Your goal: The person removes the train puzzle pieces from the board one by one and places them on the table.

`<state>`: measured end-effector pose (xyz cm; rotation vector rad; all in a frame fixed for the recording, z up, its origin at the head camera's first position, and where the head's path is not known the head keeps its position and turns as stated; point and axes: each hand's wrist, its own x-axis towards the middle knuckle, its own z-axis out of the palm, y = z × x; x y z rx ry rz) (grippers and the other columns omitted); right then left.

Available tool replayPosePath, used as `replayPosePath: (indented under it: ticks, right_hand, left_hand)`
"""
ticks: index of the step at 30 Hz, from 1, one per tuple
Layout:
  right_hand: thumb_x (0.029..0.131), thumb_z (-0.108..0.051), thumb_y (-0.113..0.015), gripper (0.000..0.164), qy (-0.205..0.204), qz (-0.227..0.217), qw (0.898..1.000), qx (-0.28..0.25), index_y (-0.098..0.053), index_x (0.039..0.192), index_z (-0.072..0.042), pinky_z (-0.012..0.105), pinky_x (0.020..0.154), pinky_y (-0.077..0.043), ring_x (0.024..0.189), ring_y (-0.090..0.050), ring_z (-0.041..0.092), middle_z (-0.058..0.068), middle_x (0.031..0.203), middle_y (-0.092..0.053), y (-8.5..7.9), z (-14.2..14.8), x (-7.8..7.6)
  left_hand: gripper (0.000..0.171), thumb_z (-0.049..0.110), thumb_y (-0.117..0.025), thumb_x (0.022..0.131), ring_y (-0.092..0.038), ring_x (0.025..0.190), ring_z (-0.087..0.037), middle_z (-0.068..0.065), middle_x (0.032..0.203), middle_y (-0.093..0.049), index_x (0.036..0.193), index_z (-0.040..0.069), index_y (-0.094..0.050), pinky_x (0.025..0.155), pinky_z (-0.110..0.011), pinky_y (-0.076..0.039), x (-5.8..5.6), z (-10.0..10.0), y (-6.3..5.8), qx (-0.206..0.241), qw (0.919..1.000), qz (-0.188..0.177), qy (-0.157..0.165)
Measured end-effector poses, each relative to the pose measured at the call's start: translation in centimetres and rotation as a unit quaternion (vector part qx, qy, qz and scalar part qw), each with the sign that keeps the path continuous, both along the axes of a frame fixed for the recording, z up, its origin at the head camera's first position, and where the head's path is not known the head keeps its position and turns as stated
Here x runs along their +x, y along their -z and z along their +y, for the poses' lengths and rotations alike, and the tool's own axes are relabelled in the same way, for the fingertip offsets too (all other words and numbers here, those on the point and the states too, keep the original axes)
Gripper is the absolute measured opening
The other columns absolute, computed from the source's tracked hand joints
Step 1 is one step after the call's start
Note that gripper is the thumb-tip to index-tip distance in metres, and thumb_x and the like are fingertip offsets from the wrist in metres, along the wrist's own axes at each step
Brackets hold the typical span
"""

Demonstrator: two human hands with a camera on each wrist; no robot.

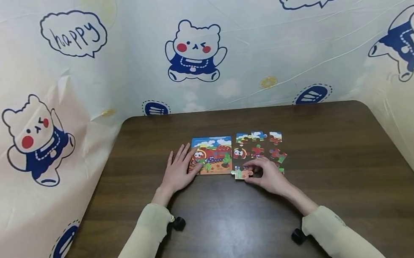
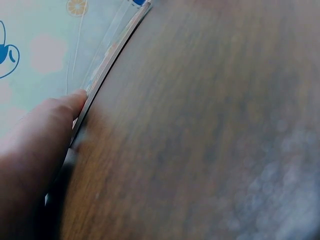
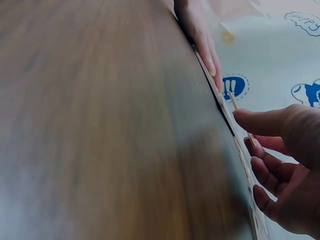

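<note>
A colourful puzzle picture [image 1: 215, 153] lies flat in a square, with a red cartoon figure, blue sky and orange ground. My left hand [image 1: 176, 173] rests at its left edge, fingers spread, the thumb touching the lower part. Seen from the left wrist, the thumb [image 2: 70, 105] lies against the thin edge of the board. My right hand [image 1: 268, 176] pinches a puzzle piece [image 1: 242, 173] in green and peach at the picture's lower right corner. The right wrist view shows that piece [image 3: 233, 100] edge-on, tilted between thumb and fingers, above the layer on the table.
To the right of the picture lie loose puzzle pieces [image 1: 258, 151] in rough rows, some partly hidden behind my right hand. The brown wooden table [image 1: 328, 153] has its far edge against a printed cloth [image 1: 252, 55] with cartoon bears.
</note>
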<state>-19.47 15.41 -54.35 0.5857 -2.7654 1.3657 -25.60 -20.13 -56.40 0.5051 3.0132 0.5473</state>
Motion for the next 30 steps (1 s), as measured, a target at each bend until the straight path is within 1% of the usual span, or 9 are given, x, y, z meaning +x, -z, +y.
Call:
replayPosePath:
  ticks: [4, 7, 10, 12, 15, 20, 22, 27, 30]
  right_hand:
    - [0.093, -0.026, -0.091, 0.037, -0.015, 0.043, 0.999, -0.015, -0.08, 0.124, -0.007, 0.031, 0.081, -0.045, 0.091, -0.059, 0.019, 0.005, 0.103, -0.075, 1.9, 1.7, -0.3]
    - [0.093, -0.032, -0.091, 0.037, -0.021, 0.058, 0.998, -0.018, -0.081, 0.121, -0.009, 0.029, 0.077, -0.046, 0.09, -0.059, 0.019, 0.004, 0.102, -0.076, 3.0, 2.9, -0.5]
    - [0.091, -0.031, -0.092, 0.036, -0.02, 0.054, 0.998, -0.018, -0.081, 0.117, -0.009, 0.028, 0.076, -0.047, 0.09, -0.061, 0.019, 0.005, 0.101, -0.076, 2.8, 3.5, -0.2]
    - [0.091, -0.031, -0.093, 0.035, -0.018, 0.052, 0.998, -0.014, -0.081, 0.116, -0.009, 0.028, 0.077, -0.044, 0.09, -0.059, 0.019, 0.005, 0.1, -0.075, 3.0, 4.0, 0.0]
    - [0.092, -0.032, -0.092, 0.035, -0.009, 0.053, 0.999, 0.006, -0.082, 0.117, -0.011, 0.034, 0.081, -0.04, 0.091, -0.058, 0.019, 0.004, 0.1, -0.075, 3.4, 4.4, 0.2]
    - [0.091, -0.033, -0.093, 0.034, 0.005, 0.063, 0.998, 0.019, -0.082, 0.116, -0.013, 0.045, 0.087, -0.034, 0.095, -0.058, 0.018, 0.003, 0.102, -0.077, 2.8, 4.5, 0.6]
    - [0.089, -0.027, -0.094, 0.033, 0.01, 0.062, 0.998, 0.018, -0.082, 0.115, -0.011, 0.046, 0.088, -0.034, 0.096, -0.059, 0.021, 0.005, 0.103, -0.078, 1.7, 4.3, 1.0]
    - [0.087, -0.013, -0.093, 0.034, 0.024, 0.037, 0.997, 0.064, -0.081, 0.117, -0.005, 0.049, 0.091, -0.036, 0.104, -0.061, 0.028, 0.012, 0.111, -0.08, 0.0, 4.0, 1.5]
    - [0.088, -0.013, -0.093, 0.034, 0.027, 0.03, 0.995, 0.088, -0.081, 0.118, -0.005, 0.048, 0.092, -0.037, 0.108, -0.062, 0.029, 0.012, 0.114, -0.08, -0.5, 3.9, 1.5]
  left_hand:
    - [0.078, 0.065, -0.053, 0.109, -0.01, 0.176, -0.029, -0.005, 0.187, -0.017, 0.175, 0.027, -0.034, 0.14, -0.065, 0.0, -0.1, 0.0, 0.1, 0.001, 1.0, -0.006, -0.001]
    - [0.079, 0.066, -0.051, 0.109, -0.008, 0.176, -0.028, -0.004, 0.187, -0.016, 0.175, 0.028, -0.032, 0.14, -0.064, 0.001, -0.2, 0.0, 0.2, 0.001, 0.9999, -0.011, -0.001]
    - [0.079, 0.067, -0.05, 0.109, -0.008, 0.176, -0.028, -0.003, 0.187, -0.016, 0.175, 0.028, -0.032, 0.14, -0.064, 0.001, -0.2, 0.0, 0.3, 0.0, 0.9999, -0.012, -0.002]
    - [0.078, 0.067, -0.049, 0.109, -0.008, 0.176, -0.027, -0.003, 0.187, -0.016, 0.175, 0.028, -0.032, 0.141, -0.063, 0.001, -0.2, 0.0, 0.3, -0.002, 0.9999, -0.012, -0.003]
    - [0.078, 0.066, -0.05, 0.11, -0.008, 0.176, -0.028, -0.003, 0.187, -0.016, 0.175, 0.028, -0.033, 0.14, -0.064, 0.001, -0.1, 0.0, 0.2, 0.001, 0.9999, -0.014, -0.003]
    - [0.079, 0.066, -0.051, 0.109, -0.009, 0.176, -0.029, -0.004, 0.187, -0.017, 0.175, 0.027, -0.033, 0.14, -0.065, 0.001, 0.0, 0.1, -0.1, 0.006, 0.9998, -0.017, -0.003]
    - [0.079, 0.067, -0.051, 0.109, -0.008, 0.176, -0.029, -0.003, 0.187, -0.016, 0.175, 0.028, -0.032, 0.14, -0.065, 0.001, 0.0, 0.1, 0.0, 0.003, 0.9998, -0.017, -0.005]
    - [0.079, 0.068, -0.049, 0.109, -0.008, 0.176, -0.028, -0.002, 0.187, -0.016, 0.176, 0.029, -0.031, 0.14, -0.064, 0.001, -0.2, -0.1, 0.3, -0.006, 0.9999, -0.013, -0.006]
    - [0.079, 0.068, -0.049, 0.109, -0.008, 0.176, -0.028, -0.002, 0.187, -0.016, 0.176, 0.029, -0.031, 0.14, -0.064, 0.0, -0.2, -0.1, 0.4, -0.006, 0.9999, -0.011, -0.006]
